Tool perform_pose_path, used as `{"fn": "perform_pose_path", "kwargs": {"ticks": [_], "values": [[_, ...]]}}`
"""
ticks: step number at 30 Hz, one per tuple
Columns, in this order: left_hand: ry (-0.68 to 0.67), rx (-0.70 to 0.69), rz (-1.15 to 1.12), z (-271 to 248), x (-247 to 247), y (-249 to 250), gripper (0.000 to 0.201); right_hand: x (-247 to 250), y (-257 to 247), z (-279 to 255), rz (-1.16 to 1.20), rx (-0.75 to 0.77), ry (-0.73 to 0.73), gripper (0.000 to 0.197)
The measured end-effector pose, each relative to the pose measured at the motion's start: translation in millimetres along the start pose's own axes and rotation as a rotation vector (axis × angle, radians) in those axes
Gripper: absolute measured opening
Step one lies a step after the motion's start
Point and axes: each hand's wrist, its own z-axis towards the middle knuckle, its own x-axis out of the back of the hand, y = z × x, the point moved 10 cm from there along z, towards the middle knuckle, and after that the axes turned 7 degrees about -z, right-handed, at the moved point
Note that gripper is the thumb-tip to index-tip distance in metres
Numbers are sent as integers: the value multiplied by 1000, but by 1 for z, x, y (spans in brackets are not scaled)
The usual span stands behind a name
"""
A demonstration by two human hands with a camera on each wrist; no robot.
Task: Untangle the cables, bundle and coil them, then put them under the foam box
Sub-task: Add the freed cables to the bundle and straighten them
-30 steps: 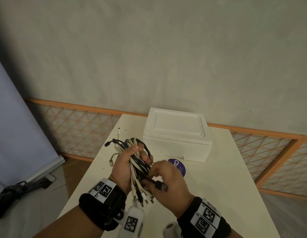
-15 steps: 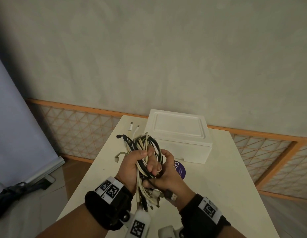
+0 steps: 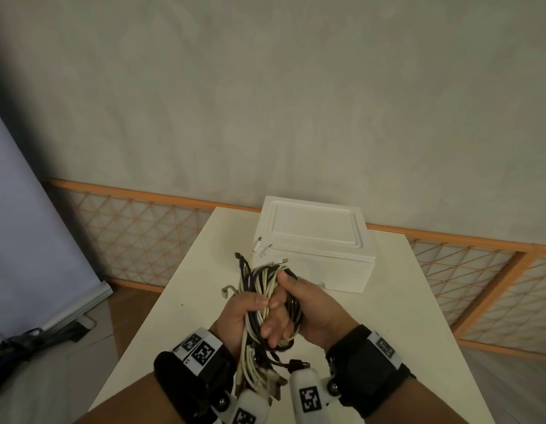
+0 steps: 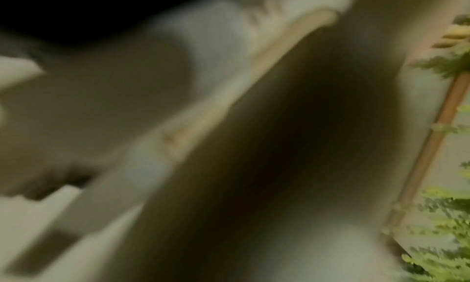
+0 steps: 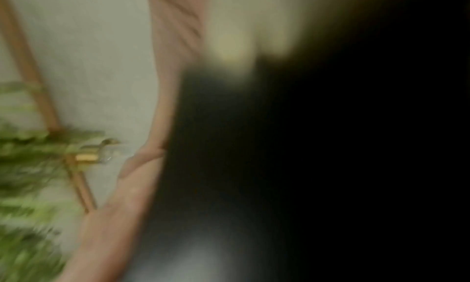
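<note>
A bundle of white and black cables [image 3: 259,283] is held upright above the near half of the white table [image 3: 397,316]. My left hand [image 3: 244,313] grips the bundle from the left, thumb across it. My right hand [image 3: 308,304] wraps round it from the right, thumb on top. Loose plug ends [image 3: 265,381] hang below the hands, and more stick out above. The white foam box [image 3: 314,237] stands lid-up at the table's far end, just beyond the bundle. Both wrist views are blurred and show no cables clearly.
An orange-framed lattice fence [image 3: 479,270] runs behind and to the right of the table. A pale banner with its base [image 3: 76,307] stands on the floor at the left. The table's left edge [image 3: 161,298] is close to my left hand.
Both hands carried the bundle forward toward the foam box. My right hand let go of the black plug end and closed round the bundle's right side. The purple label on the table is now hidden.
</note>
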Motion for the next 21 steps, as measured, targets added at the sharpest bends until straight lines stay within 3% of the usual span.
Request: {"fn": "perform_pose_path", "kwargs": {"ticks": [1,3,5,7,9,11,15,21], "values": [[-3,1,-9,-1,0,1,14,16,1,3,-168,7,134,54],[6,11,-2,-3,4,2,14,54,-7,-3,-589,11,468,90],[4,27,11,-4,4,1,14,60,-37,-11,-879,167,599,112],[-38,46,15,-4,-3,0,13,46,-48,-9,-791,299,446,106],[-77,67,43,-1,-10,-2,12,28,-37,-3,-406,281,161,88],[-110,89,75,1,-16,-3,11,15,-27,-2,-144,231,2,73],[-127,128,59,1,-16,-1,12,-5,-22,-9,37,160,-84,53],[-104,137,49,0,-11,0,13,-15,-17,-13,118,19,-72,67]]}}
